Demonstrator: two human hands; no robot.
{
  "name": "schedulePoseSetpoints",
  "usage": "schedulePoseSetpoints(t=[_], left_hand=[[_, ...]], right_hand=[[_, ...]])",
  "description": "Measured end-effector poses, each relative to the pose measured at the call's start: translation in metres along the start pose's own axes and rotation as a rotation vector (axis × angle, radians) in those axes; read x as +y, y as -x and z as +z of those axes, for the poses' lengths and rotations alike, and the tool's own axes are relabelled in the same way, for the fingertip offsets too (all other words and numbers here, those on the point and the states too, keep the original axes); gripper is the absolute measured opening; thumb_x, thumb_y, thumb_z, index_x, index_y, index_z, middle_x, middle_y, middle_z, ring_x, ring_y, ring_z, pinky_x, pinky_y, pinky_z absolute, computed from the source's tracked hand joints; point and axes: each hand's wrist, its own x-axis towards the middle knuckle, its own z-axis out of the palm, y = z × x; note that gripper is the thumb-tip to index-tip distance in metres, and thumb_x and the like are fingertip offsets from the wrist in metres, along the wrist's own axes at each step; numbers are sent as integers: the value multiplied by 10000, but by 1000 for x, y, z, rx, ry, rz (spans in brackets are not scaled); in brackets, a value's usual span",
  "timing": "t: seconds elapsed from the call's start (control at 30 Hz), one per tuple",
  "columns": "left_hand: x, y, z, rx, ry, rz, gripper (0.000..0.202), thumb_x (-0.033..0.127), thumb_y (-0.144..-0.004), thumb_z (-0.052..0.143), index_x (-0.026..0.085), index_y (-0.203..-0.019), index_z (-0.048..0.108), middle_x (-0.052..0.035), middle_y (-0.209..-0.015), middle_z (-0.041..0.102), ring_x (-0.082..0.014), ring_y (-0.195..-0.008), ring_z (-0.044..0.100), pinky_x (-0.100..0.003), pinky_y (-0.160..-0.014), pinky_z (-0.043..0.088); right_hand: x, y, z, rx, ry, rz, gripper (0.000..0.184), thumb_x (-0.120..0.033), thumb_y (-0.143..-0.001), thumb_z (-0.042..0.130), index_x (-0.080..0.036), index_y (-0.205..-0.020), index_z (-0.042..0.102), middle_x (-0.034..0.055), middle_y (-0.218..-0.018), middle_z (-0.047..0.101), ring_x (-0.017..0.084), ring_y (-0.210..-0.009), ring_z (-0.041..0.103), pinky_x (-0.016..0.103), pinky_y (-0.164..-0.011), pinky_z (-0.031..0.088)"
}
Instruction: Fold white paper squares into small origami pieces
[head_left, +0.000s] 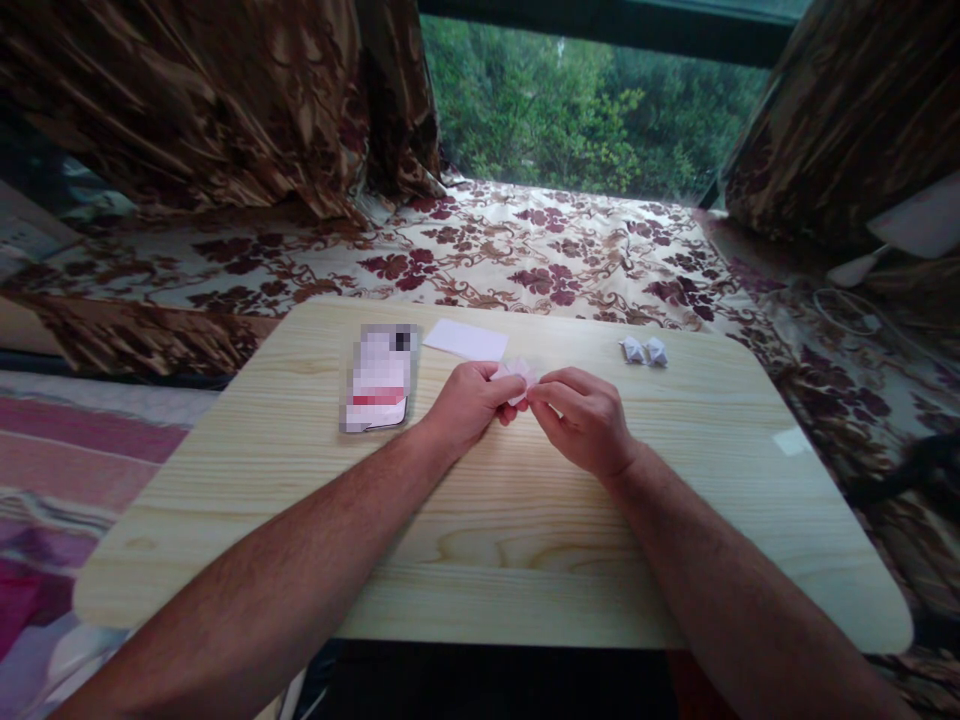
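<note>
- Left hand (466, 402) & right hand (586, 420) meet at table (300, 480) ctr, both pinching folded paper (519, 374).
- It's small, white, creased.
- Phone (377, 380) at its 9 o'clock; 2 folded bits (643, 350) at 2.

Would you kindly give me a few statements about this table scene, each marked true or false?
1. The left hand and the right hand both pinch one small paper piece between them. True.
2. The phone lies to the right of the hands. False: it lies face up to the left of the left hand.
3. Two folded paper shapes sit side by side beyond the right hand, apart from it. True.
4. The white paper sheet lies on the floral cloth. False: it lies flat on the wooden table, just beyond the left hand.
</note>
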Motion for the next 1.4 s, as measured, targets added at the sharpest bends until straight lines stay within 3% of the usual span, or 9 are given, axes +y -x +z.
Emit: schedulePoseSetpoints(t=[0.1, 0.2, 0.3, 0.43, 0.67, 1.4], left_hand=[[0, -1, 0, 40, 24, -12, 125, 224, -694, 653, 122, -628, 623, -17, -586, 621, -77, -459, 496, -212, -433, 360], [-1, -2, 0, 69, 31, -8, 137, 245, -699, 669, 122, -655, 627, -25, -606, 640, -83, -468, 513, -217, -443, 380], [-2, -1, 2, 79, 13, 1, 149, 263, -707, 680, 120, -688, 640, -29, -631, 654, -87, -487, 531, -218, -463, 399], [-4, 0, 3, 90, -40, 27, 184, 299, -730, 680, 117, -714, 656, -32, -652, 661, -93, -509, 547, -222, -480, 418], [-6, 1, 4, 98, -78, 63, 204, 311, -753, 677, 109, -721, 673, -40, -655, 669, -106, -532, 570, -222, -497, 449], [-9, 1, 10, 147, 9, 106, 195, 308, -752, 696, 115, -724, 694, -33, -631, 666, -99, -525, 575, -217, -523, 463]], right_hand=[[-4, 0, 3, 122, -140, 155, 101, -179, -850, 608, -213, -774, 665, 38, -790, 699, 150, -711, 637, 281, -689, 517], [-5, -2, 7, 199, -335, 470, 128, -244, -837, 616, -189, -724, 640, 5, -618, 642, 122, -530, 573, 249, -520, 473], [-3, -5, 9, 133, -597, 724, 212, -324, -826, 629, -166, -684, 635, 6, -556, 638, 116, -461, 568, 225, -434, 437], [-3, -8, 8, 64, -733, 854, 240, -354, -783, 670, -149, -660, 647, 12, -535, 647, 100, -421, 540, 207, -404, 423], [-6, -7, 12, 76, -792, 920, 121, -256, -737, 662, -158, -666, 648, -19, -510, 617, 86, -415, 508, 188, -396, 393], [-3, -5, 17, 183, -611, 756, 109, -230, -736, 656, -166, -653, 627, -55, -512, 535, 61, -429, 387, 205, -418, 289]])
